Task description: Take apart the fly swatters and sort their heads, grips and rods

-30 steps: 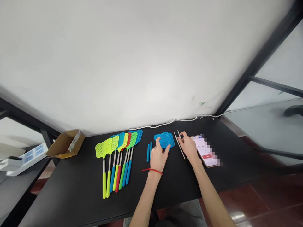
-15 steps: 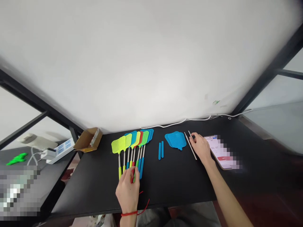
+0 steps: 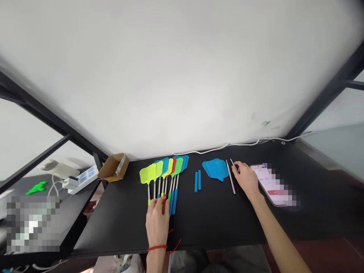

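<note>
Several assembled fly swatters [image 3: 165, 174] in yellow, green, red and blue lie fanned out on the black table [image 3: 216, 220]. My left hand [image 3: 156, 223] lies over their handle ends, fingers bent down onto them. Two blue handle grips [image 3: 198, 181] lie to the right, then a stack of blue swatter heads [image 3: 215, 169]. Beyond those are thin metal rods [image 3: 230, 176]. My right hand [image 3: 246, 179] rests on the table beside the rods, fingers curled at their far end.
A phone [image 3: 265, 182] lies right of my right hand. A white cable [image 3: 227, 145] runs along the wall. An open cardboard box [image 3: 113, 167] sits at the table's left end, with a power strip [image 3: 82, 178] on a lower surface further left.
My left hand left the blue swatter heads and moved left and nearer, onto the handles of the assembled swatters. The view swung left. My right hand stayed by the rods.
</note>
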`<state>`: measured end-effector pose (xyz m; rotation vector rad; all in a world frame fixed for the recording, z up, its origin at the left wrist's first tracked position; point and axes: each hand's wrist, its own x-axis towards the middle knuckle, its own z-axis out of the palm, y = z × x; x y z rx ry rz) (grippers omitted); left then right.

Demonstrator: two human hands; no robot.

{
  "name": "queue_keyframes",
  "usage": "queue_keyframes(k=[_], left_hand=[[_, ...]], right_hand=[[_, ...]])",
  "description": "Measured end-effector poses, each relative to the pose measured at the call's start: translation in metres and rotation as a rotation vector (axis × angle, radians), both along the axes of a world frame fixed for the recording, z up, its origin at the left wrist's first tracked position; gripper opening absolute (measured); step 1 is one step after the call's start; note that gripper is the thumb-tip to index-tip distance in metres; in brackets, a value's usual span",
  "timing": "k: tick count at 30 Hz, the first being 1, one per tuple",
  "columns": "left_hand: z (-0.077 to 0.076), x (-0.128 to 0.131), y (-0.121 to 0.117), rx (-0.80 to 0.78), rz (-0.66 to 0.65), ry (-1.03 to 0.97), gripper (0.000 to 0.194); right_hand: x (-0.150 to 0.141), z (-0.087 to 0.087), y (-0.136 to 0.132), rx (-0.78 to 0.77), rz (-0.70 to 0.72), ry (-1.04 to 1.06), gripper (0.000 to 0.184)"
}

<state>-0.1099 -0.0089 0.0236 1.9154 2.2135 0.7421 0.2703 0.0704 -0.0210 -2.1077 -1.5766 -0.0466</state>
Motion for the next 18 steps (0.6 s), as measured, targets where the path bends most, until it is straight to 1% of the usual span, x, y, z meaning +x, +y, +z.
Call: queue_keyframes(k=[2, 7, 10, 13, 18], left_hand=[[0.001, 0.004, -0.002, 0.009, -0.028, 0.001, 0.03], [0.001, 0.023, -0.004, 0.015, -0.131, 0.016, 0.028], [0.001, 0.027, -0.001, 0.023, -0.134, 0.009, 0.03], [0.004, 0.017, 0.002, 0.03, -0.047, 0.008, 0.03], [0.006, -0.019, 0.002, 0.015, 0.194, 0.085, 0.024]], right_hand=[[0.0, -0.001, 0.0, -0.013, -0.008, 0.001, 0.027], [0.0, -0.001, -0.001, -0.004, -0.007, 0.006, 0.029], [-0.001, -0.001, -0.004, 0.019, 0.0, 0.011, 0.03], [0.0, -0.001, -0.007, 0.068, 0.006, 0.051, 0.031], [0.002, -0.001, -0.009, 0.134, 0.016, 0.113, 0.034]])
